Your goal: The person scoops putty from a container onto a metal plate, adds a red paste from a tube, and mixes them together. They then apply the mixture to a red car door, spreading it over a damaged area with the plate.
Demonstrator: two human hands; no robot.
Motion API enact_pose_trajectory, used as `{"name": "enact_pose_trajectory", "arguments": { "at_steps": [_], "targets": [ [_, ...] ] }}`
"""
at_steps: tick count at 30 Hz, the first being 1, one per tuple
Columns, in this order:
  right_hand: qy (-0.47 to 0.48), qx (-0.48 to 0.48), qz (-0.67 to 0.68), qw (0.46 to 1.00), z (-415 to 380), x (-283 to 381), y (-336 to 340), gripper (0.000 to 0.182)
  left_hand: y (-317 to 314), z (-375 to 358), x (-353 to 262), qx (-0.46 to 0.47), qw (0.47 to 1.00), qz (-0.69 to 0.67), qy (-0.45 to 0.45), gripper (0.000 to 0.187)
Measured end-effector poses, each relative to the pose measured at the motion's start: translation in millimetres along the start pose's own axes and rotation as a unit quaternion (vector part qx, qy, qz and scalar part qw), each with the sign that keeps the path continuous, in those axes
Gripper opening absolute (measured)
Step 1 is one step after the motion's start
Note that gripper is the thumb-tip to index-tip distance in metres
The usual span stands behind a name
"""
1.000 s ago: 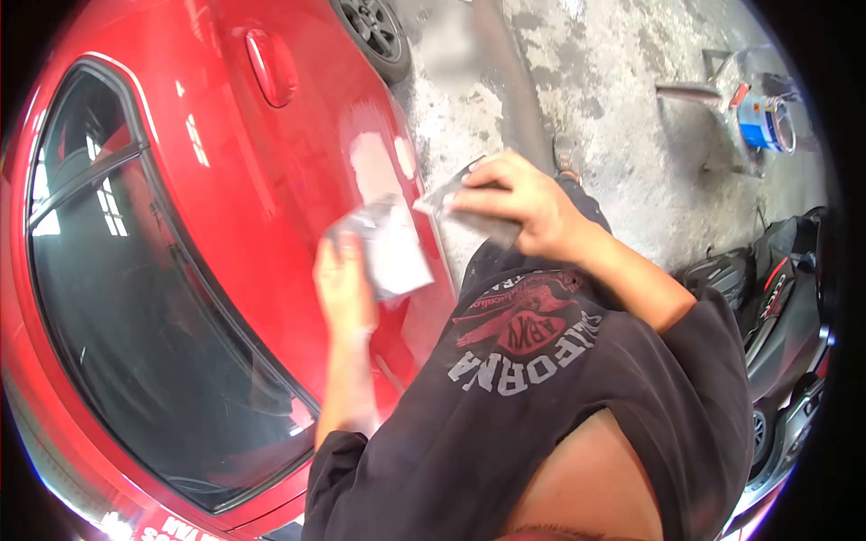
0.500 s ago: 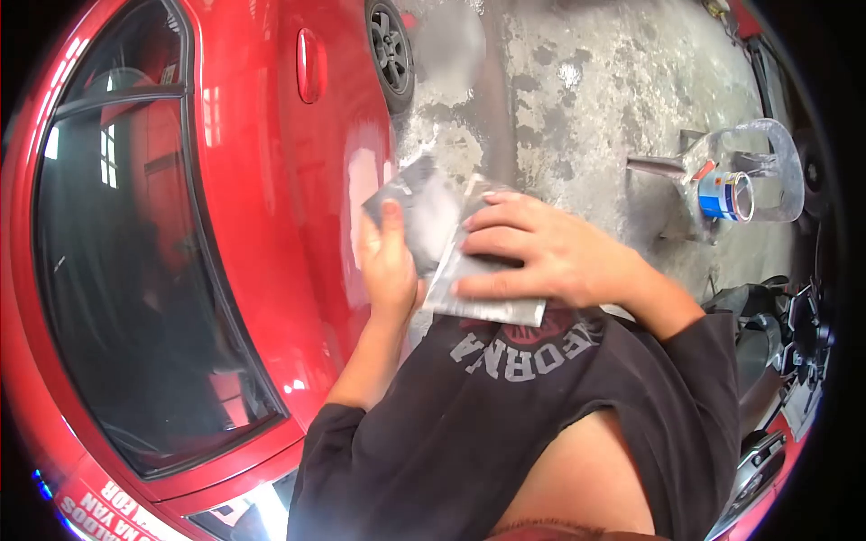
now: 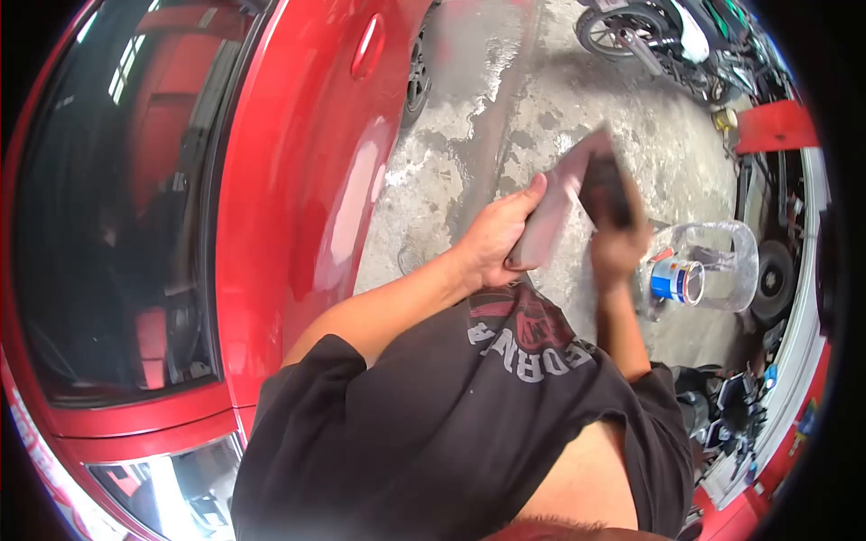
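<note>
My left hand (image 3: pixel 498 236) is closed on a flat grey putty spreader (image 3: pixel 552 216), thumb on its near face, held out in front of my shirt. My right hand (image 3: pixel 621 245), blurred by motion, grips a second, darker flat putty spreader (image 3: pixel 606 191). The tops of the two spreaders come close together at an angle; blur hides whether they touch. To the left is the red car (image 3: pixel 280 180), with a pale, smooth patch (image 3: pixel 354 203) on its side panel.
A blue-and-white tin (image 3: pixel 677 280) stands at the right beside a cut clear plastic container (image 3: pixel 741 266). A motorcycle (image 3: pixel 636 36) is parked at the far end of the worn concrete floor (image 3: pixel 460 171). More motorcycle parts (image 3: pixel 722 410) lie along the right.
Both hands have moved away from the car, to the right. The right hand has turned its spreader from lying across the left one to nearly upright. My view has swung rightward.
</note>
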State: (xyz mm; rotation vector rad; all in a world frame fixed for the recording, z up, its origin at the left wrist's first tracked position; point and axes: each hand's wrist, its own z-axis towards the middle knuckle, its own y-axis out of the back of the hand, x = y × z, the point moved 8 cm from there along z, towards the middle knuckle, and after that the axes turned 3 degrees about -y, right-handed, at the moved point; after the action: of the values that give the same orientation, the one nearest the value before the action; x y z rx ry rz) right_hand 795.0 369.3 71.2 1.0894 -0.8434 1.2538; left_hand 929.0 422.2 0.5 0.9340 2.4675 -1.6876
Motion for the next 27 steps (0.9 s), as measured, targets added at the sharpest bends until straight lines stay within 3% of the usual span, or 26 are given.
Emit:
{"name": "enact_pose_trajectory", "arguments": {
  "at_steps": [1, 3, 4, 5, 6, 8, 9, 10, 11, 13, 14, 15, 16, 17, 19, 22, 24, 25, 27],
  "targets": [
    [-0.16, -0.011, 0.179, 0.971, 15.2, -26.2, 9.5, 0.023, -2.2, -2.7, -0.6, -0.004, 1.0, 0.017, -0.011, 0.049],
    [-0.321, 0.077, 0.398, 0.856, -12.5, -63.3, 11.4, 0.028, 0.3, -9.4, -32.0, -0.016, 0.994, 0.018, -0.109, 0.046],
    [-0.337, 0.223, 0.574, 0.712, -33.3, -56.4, -20.4, 0.044, 7.0, -3.7, -39.4, -0.025, 0.982, 0.064, -0.177, 0.045],
    [-0.397, 0.244, 0.598, 0.653, -57.0, -49.1, -43.2, 0.041, 15.3, 7.1, -42.5, -0.039, 0.963, 0.11, -0.242, 0.045],
    [-0.386, 0.237, 0.622, 0.639, -61.8, -45.2, -60.1, 0.039, 20.9, 10.4, -45.3, -0.055, 0.938, 0.157, -0.306, 0.044],
    [-0.341, -0.009, 0.44, 0.831, -48.5, -162.6, 4.5, 0.04, 3.9, -11.0, -35.6, -0.076, 0.803, 0.423, -0.413, 0.043],
    [-0.358, 0.017, 0.468, 0.807, -21.8, -176.6, 7.3, 0.039, -8.1, -20.5, -26.1, -0.091, 0.703, 0.547, -0.445, 0.043],
    [-0.376, 0.043, 0.494, 0.783, 4.7, -190.3, 10.4, 0.039, -16.8, -24.7, -20.4, -0.051, 0.759, 0.483, -0.434, 0.043],
    [-0.432, -0.041, 0.425, 0.795, 33.6, -175.3, 22.0, 0.04, 3.5, -22.8, -19.5, -0.142, 0.778, 0.452, -0.413, 0.042],
    [-0.364, 0.014, 0.447, 0.817, 60.7, -141.6, 34.4, 0.04, 54.0, -18.8, -9.4, -0.304, 0.794, 0.392, -0.351, 0.041],
    [-0.245, 0.123, 0.335, 0.902, 64.9, -92.1, 26.9, 0.032, 81.9, -2.2, 9.6, -0.311, 0.886, 0.14, -0.314, 0.035],
    [-0.118, 0.169, 0.286, 0.936, 56.4, -77.4, 33.1, 0.026, 79.1, 4.9, 16.9, -0.243, 0.924, -0.017, -0.296, 0.03],
    [0.079, 0.304, 0.194, 0.929, 47.5, -30.8, 15.0, 0.022, 75.1, 6.5, 23.8, -0.248, 0.932, -0.063, -0.255, 0.029],
    [0.097, 0.38, 0.153, 0.907, 26.5, -19.9, 3.7, 0.031, 69.4, 8.0, 34.7, -0.248, 0.938, -0.107, -0.215, 0.029],
    [0.141, 0.49, 0.036, 0.859, -9.8, -13.8, -10.9, 0.049, 61.7, 15.6, 43.8, -0.257, 0.938, -0.101, -0.208, 0.035],
    [0.2, 0.461, -0.049, 0.863, -1.4, -72.6, 10.8, 0.047, 60.8, 8.1, 53.5, -0.301, 0.932, -0.063, -0.19, 0.04],
    [0.219, 0.479, -0.157, 0.835, 16.3, -103.1, 21.1, 0.045, 67.4, -7.0, 60.9, -0.335, 0.927, -0.058, -0.157, 0.038],
    [0.209, 0.467, -0.15, 0.846, 19.7, -98.5, 24.2, 0.045, 72.5, -13.7, 49.2, -0.342, 0.917, 0.095, -0.183, 0.037],
    [0.202, 0.449, -0.131, 0.86, 25.4, -84.0, 10.9, 0.046, 74.4, -18.3, 32.5, -0.329, 0.828, 0.386, -0.238, 0.035]
  ]
}}
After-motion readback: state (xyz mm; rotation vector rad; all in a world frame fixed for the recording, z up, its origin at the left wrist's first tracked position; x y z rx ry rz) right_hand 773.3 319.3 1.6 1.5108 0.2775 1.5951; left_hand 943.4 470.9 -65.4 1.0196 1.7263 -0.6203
